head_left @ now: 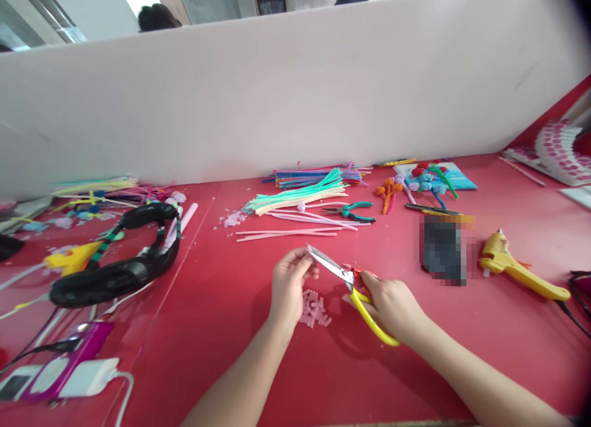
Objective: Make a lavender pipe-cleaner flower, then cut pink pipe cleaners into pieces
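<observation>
My right hand (pixel 392 307) grips a pair of scissors (pixel 330 267) with yellow handles, its blades pointing up and left. At the blade tips, my left hand (pixel 290 285) is closed in a pinch; a small pink piece seems to be between the fingers, but it is too small to make out. Just below and between the hands lies a pile of short pink cut pieces (pixel 314 310) on the red table. Beyond the hands lie long pink pipe cleaners (pixel 286 233) and pliers (pixel 353 211) with teal handles.
Bundles of mint and cream pipe cleaners (pixel 300 193) lie near the white partition (pixel 277 95). A yellow glue gun (pixel 521 270) and a blurred dark object (pixel 443 251) are at right. A black headband-like device (pixel 115 285) and a purple-and-white device (pixel 69 368) with cables are at left.
</observation>
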A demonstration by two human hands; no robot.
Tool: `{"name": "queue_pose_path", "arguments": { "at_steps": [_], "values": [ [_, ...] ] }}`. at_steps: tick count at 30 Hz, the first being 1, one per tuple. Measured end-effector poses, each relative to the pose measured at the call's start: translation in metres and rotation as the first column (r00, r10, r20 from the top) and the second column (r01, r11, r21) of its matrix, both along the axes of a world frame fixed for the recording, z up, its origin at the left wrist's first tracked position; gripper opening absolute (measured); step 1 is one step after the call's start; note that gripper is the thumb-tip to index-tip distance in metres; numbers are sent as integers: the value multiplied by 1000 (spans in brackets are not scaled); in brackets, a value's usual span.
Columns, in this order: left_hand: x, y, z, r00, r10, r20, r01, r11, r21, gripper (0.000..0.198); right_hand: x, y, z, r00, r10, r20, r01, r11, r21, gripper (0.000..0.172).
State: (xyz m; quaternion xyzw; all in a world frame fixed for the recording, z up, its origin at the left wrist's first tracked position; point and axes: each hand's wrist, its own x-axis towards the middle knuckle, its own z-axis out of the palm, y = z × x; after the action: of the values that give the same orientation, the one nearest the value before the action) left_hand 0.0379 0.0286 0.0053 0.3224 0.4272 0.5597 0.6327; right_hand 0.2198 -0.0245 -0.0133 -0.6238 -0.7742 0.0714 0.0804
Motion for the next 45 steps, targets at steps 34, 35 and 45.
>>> {"name": "queue_pose_path", "arguments": {
  "at_steps": [34,35,45],
  "values": [
    [3,-4,1,984,-175,-34,175,985,-7,15,-4,7,2,950,-139,-278,108,987,-123,29],
    [4,-5,2,973,-226,-43,225,974,-22,15,-5,9,5,913,-167,-373,114,981,-158,29],
    [15,-19,9,784,-600,-157,589,800,-115,24,-9,8,24,376,-379,-845,-26,908,-419,18]
  ]
}}
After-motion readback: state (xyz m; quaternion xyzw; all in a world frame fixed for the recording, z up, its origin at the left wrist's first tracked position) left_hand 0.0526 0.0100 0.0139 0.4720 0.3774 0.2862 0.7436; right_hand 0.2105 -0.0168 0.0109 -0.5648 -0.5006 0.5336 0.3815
